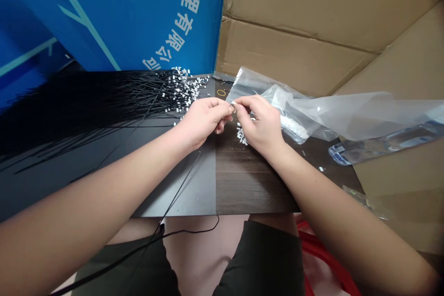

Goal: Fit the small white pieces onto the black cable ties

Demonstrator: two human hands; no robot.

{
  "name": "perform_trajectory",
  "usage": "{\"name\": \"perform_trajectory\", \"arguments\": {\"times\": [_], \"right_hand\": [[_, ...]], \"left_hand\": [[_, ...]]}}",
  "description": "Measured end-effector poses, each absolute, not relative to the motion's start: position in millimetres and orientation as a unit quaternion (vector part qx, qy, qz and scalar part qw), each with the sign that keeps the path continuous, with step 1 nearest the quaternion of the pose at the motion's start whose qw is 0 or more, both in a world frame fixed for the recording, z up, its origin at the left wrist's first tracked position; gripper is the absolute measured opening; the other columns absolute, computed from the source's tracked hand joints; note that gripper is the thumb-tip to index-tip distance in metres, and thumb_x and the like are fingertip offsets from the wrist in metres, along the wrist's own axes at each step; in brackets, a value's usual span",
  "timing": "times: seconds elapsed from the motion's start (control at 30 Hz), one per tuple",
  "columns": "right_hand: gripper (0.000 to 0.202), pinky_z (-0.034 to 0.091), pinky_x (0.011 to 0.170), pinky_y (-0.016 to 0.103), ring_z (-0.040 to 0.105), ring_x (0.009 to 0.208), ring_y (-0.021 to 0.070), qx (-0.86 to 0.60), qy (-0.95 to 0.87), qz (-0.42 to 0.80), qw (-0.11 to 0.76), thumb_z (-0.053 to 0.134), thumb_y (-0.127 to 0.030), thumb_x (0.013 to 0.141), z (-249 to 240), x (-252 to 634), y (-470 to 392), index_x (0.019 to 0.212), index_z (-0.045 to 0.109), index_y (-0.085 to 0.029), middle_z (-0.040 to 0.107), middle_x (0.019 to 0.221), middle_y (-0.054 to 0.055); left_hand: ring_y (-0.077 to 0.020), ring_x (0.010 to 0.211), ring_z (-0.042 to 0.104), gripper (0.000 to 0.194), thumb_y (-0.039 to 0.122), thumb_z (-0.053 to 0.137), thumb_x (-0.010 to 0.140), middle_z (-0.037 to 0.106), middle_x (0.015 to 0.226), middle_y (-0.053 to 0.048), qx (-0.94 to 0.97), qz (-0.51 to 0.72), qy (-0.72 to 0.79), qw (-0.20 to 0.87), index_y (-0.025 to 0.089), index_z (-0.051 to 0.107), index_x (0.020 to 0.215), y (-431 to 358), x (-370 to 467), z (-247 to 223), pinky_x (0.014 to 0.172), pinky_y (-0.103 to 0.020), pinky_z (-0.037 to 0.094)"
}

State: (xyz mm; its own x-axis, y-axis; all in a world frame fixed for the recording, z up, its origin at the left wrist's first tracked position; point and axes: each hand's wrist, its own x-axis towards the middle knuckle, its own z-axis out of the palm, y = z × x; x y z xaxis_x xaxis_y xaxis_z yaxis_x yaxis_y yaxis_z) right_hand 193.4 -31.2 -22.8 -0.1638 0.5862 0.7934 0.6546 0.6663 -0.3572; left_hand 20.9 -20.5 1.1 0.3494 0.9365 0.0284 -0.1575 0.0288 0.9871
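Observation:
My left hand point(211, 118) and my right hand point(259, 120) meet over the middle of the table, fingertips almost touching. The left fingers pinch the dark end of a thin wire point(231, 105); the right thumb and forefinger close on a tiny white piece point(233, 103) at that same spot. Just below the right hand lies a small heap of white connectors point(242, 135). On the left spreads a large bundle of black wires point(138, 92), with white connectors point(183, 88) on their ends. One black cable point(180, 230) hangs at the table's front edge.
Clear plastic bags point(294, 106) lie at the right, one with white pieces inside. Beside them is a clear bottle point(385, 144). Behind the table point(243, 185) stand a blue panel point(138, 14) with white characters and cardboard point(298, 51). A yellow ring point(221, 93) lies near the back.

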Motion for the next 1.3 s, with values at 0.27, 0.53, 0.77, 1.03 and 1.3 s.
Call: {"name": "perform_trajectory", "arguments": {"times": [0.27, 0.53, 0.77, 1.03, 1.3], "right_hand": [[0.016, 0.057, 0.080, 0.038, 0.072, 0.087, 0.0207, -0.401, -0.764, -0.035, 0.504, 0.057, -0.020, 0.102, -24.5, 192.6, -31.0, 0.096, 0.071, -0.024, 0.080, 0.096, 0.005], [0.016, 0.057, 0.080, 0.038, 0.072, 0.086, 0.0207, -0.407, -0.761, -0.037, 0.504, 0.057, -0.022, 0.103, -24.7, 191.4, -31.4, 0.096, 0.071, -0.024, 0.079, 0.095, 0.005], [0.017, 0.057, 0.081, 0.036, 0.072, 0.088, 0.0202, -0.393, -0.768, -0.049, 0.503, 0.056, -0.017, 0.102, -24.7, 191.4, -31.6, 0.097, 0.071, -0.023, 0.079, 0.095, 0.006], [0.017, 0.058, 0.083, 0.038, 0.073, 0.090, 0.0209, -0.400, -0.771, -0.049, 0.493, 0.055, -0.019, 0.103, -25.7, 192.1, -32.4, 0.099, 0.071, -0.023, 0.079, 0.098, 0.006], [0.018, 0.058, 0.083, 0.037, 0.074, 0.091, 0.0205, -0.379, -0.778, -0.070, 0.496, 0.055, -0.016, 0.103, -25.3, 192.6, -32.1, 0.099, 0.071, -0.022, 0.080, 0.097, 0.005]], "left_hand": [[-0.0078, 0.051, 0.049, 0.020, 0.026, 0.074, 0.081, 0.062, 0.067, -0.001, 0.564, 0.447, 0.356, 0.596, 0.017, 0.063, 0.066, -17.8, 18.6, -3.1, 0.049, -0.026, 0.037], [-0.0072, 0.052, 0.047, 0.012, 0.019, 0.070, 0.077, 0.060, 0.066, 0.000, 0.518, 0.458, 0.371, 0.620, 0.017, 0.064, 0.067, -21.3, 23.4, -0.6, 0.050, -0.025, 0.035], [-0.0069, 0.055, 0.045, 0.014, 0.015, 0.068, 0.076, 0.058, 0.069, -0.001, 0.471, 0.468, 0.346, 0.663, 0.015, 0.061, 0.064, -24.8, 26.3, 0.4, 0.049, -0.023, 0.035], [-0.0066, 0.054, 0.045, 0.016, 0.014, 0.067, 0.077, 0.056, 0.066, -0.001, 0.475, 0.470, 0.340, 0.662, 0.015, 0.060, 0.063, -24.2, 26.4, -1.2, 0.047, -0.022, 0.034], [-0.0064, 0.052, 0.044, 0.020, 0.014, 0.068, 0.080, 0.055, 0.064, 0.000, 0.490, 0.464, 0.348, 0.650, 0.015, 0.059, 0.062, -24.3, 25.7, 1.9, 0.047, -0.022, 0.033]]}}
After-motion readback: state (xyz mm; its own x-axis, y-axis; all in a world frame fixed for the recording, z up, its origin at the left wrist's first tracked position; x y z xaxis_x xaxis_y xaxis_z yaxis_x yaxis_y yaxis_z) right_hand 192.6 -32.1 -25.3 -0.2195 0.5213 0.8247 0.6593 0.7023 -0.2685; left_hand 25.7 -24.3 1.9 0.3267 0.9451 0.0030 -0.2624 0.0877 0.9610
